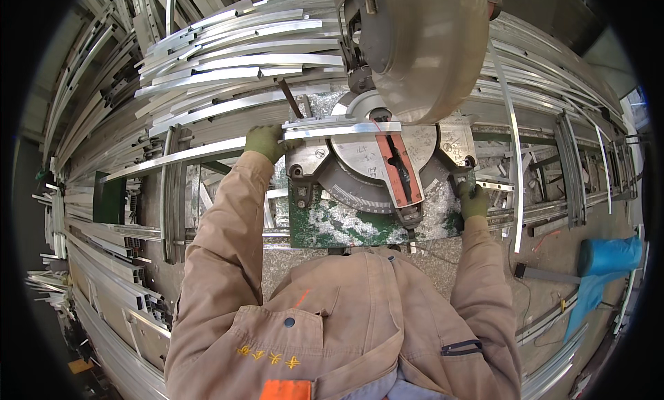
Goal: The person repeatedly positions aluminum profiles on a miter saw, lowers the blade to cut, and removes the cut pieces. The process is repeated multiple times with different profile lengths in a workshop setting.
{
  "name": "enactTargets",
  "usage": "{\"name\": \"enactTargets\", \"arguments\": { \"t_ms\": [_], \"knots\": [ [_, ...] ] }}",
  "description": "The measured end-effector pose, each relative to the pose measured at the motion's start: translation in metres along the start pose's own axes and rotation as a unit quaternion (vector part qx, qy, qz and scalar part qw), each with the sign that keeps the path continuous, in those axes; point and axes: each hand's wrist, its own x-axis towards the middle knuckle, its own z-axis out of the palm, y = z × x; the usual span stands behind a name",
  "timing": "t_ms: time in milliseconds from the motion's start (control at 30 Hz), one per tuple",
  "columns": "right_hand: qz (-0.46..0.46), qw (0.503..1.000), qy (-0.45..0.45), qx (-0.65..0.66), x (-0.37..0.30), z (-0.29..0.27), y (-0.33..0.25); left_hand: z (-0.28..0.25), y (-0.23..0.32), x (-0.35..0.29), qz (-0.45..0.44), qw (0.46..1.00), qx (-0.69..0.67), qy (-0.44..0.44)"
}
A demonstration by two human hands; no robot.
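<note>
Aluminium profile (277, 140) lying across the mitre saw (387, 165) bed, uncut: left hand (265, 142) gripping closed on it, right hand (473, 201) resting at the base edge, grip unclear, blade guard (422, 47) sitting raised

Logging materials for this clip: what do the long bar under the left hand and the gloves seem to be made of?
Long bar: likely aluminium, bare silvery and reflective, matching the stacked profiles. Gloves on left hand and right hand: olive-green, matte, probably knitted fabric.
</note>
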Motion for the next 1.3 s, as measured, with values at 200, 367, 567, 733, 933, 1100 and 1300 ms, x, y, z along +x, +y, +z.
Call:
{"name": "enactTargets", "arguments": {
  "t_ms": [200,367,567,733,933,1100,1300],
  "knots": [
    [0.031,0.999,-0.014,0.016,0.006,0.006,0.024,-0.007,0.023,0.006,-0.050,0.998,0.032,0.000],
    [0.026,1.000,0.000,0.005,0.003,0.003,0.013,-0.006,0.018,0.004,-0.065,0.998,-0.004,-0.007],
    [0.032,0.999,0.007,0.015,0.009,0.005,0.025,-0.010,0.025,0.004,-0.051,0.998,-0.017,0.018],
    [-0.018,0.998,0.064,0.018,0.008,0.011,0.023,-0.006,0.013,0.007,-0.049,0.998,-0.045,0.013],
    [-0.040,0.995,0.074,-0.050,0.003,-0.003,0.024,-0.004,0.007,0.010,-0.059,0.997,-0.053,-0.005],
    [0.005,0.999,-0.040,0.023,-0.011,-0.031,0.003,-0.001,0.002,0.007,-0.025,0.998,-0.054,0.014],
    [-0.047,0.996,-0.015,0.071,-0.041,-0.039,0.025,0.006,0.003,0.015,-0.019,0.998,-0.066,0.010]
  ]
}}
